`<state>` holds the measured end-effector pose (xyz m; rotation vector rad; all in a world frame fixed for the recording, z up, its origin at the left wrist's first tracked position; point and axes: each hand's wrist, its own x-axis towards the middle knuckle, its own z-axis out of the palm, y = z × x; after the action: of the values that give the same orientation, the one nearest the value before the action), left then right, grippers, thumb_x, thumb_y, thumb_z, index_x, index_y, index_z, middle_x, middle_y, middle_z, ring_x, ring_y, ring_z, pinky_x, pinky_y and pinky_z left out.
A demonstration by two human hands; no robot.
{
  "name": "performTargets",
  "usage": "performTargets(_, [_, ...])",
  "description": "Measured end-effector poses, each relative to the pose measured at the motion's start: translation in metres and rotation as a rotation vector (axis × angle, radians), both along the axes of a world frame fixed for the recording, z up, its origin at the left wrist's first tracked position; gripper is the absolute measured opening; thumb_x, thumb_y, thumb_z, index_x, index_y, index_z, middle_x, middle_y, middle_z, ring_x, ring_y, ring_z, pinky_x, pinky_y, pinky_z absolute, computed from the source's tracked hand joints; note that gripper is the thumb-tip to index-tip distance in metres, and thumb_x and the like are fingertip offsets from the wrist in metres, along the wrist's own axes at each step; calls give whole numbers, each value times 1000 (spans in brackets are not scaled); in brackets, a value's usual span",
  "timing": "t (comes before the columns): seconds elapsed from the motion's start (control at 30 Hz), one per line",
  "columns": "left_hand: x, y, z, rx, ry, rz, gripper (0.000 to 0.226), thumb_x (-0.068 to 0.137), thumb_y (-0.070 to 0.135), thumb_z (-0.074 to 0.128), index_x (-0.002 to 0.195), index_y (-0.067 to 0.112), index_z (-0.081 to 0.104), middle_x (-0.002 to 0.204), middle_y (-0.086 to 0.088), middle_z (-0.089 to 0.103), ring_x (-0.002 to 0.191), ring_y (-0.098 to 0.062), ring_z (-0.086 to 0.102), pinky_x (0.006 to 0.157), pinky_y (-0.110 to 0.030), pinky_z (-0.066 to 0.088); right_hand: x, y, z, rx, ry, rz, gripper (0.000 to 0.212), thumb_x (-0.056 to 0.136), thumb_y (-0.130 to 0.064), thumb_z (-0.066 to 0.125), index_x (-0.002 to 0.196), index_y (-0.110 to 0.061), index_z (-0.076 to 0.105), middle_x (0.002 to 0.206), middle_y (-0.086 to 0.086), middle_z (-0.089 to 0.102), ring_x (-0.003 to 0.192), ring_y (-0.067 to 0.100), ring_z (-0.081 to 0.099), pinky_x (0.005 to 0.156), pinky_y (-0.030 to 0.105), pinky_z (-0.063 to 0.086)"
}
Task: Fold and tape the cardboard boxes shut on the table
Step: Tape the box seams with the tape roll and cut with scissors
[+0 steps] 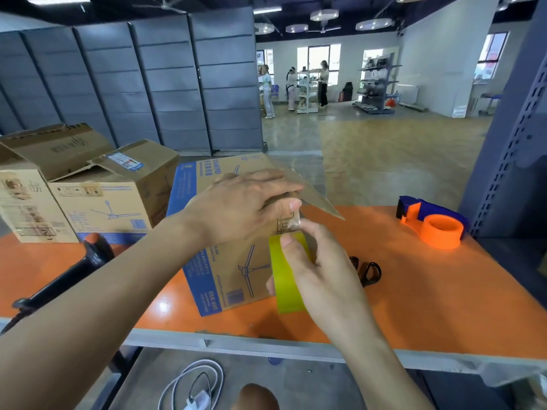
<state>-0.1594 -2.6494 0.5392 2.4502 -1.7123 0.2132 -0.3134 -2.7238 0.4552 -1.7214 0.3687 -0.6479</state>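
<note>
1. My left hand (pixel 242 202) lies flat, fingers (pixel 266 179) straight and spread, pressing on top of the brown cardboard box with blue print (pixel 228 270), which stands mid-counter. If I ease off, the flaps may spring up.
2. What looks like a clear strip of tape (pixel 319 199) stretches off the box's top edge. It could twist or stick to itself.
3. My right hand (pixel 322 276) curls round the yellow-green tape roll (pixel 287 279) against the box's near side. Pulling askew would likely crease the seal.
4. The orange counter (pixel 444 291) looks slick, so the box may slide.
</note>
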Motion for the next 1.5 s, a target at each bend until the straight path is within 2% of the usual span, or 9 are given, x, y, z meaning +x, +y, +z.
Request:
performTargets(0.13, [0,0,2,35,9,12,73,86,74,11,153,54,30,167,11,23,154,-6,18,125,-47,19,-5,0,-1,145,-27,-34,49,100,-40,59,144,-29,42,112,16,68,61,26,75,63,42,62])
performTargets(0.3, [-2,-1,1,41,3,8,73,85,74,10,153,53,29,168,10,23,155,-7,17,125,-46,19,-2,-10,9,125,29,12,22,102,-37,55,121,-25,55,67,13,74,56,33,73,60,52,62])
performTargets(0.47, [0,0,0,36,0,-21,73,85,75,10,152,54,29,167,9,24,155,-9,18,125,-47,21,-2,-10,4,190,95,55,18,103,-37,56,110,-21,63,66,20,72,58,41,71,65,59,61])
performTargets(0.6, [2,0,-3,-32,-73,-27,76,86,76,13,153,49,35,163,8,34,151,-14,29,121,-49,27,-3,-10,-2,127,100,79,23,103,-43,52,113,-24,58,68,12,74,61,29,74,63,40,62])
performTargets(0.67, [1,2,-4,-155,-140,-75,69,91,72,27,150,40,46,152,5,48,142,-19,42,115,-48,34,-3,-9,-5,92,92,68,18,103,-41,53,117,-30,55,71,5,76,64,20,74,63,30,60])
performTargets(0.87, [-20,27,-26,-646,-478,-240,23,101,32,62,112,14,74,90,-2,62,82,-25,54,75,-38,41,-1,-7,-10,122,44,44,19,102,-30,58,119,-36,54,90,7,77,69,20,76,73,44,63])
performTargets(1.07, [-59,46,-92,-752,295,216,14,98,42,53,102,36,65,77,18,69,67,-3,65,66,-33,54,6,-15,-16,-84,94,-87,30,98,-42,59,127,-36,55,120,-10,66,106,6,63,87,25,48])
performTargets(1.23, [-65,27,-96,-780,1033,143,22,105,29,55,104,31,77,97,8,74,94,-20,74,77,-39,64,6,-12,-21,-107,128,-81,32,100,-47,55,128,-34,50,122,-12,58,92,-12,50,72,11,37])
performTargets(1.5, [-70,19,-94,-883,1327,272,16,99,21,64,98,19,80,107,-4,77,97,-24,74,82,-42,62,-21,-31,-23,-263,155,-44,27,103,-49,48,126,-40,59,121,-25,60,107,-20,51,84,13,41])
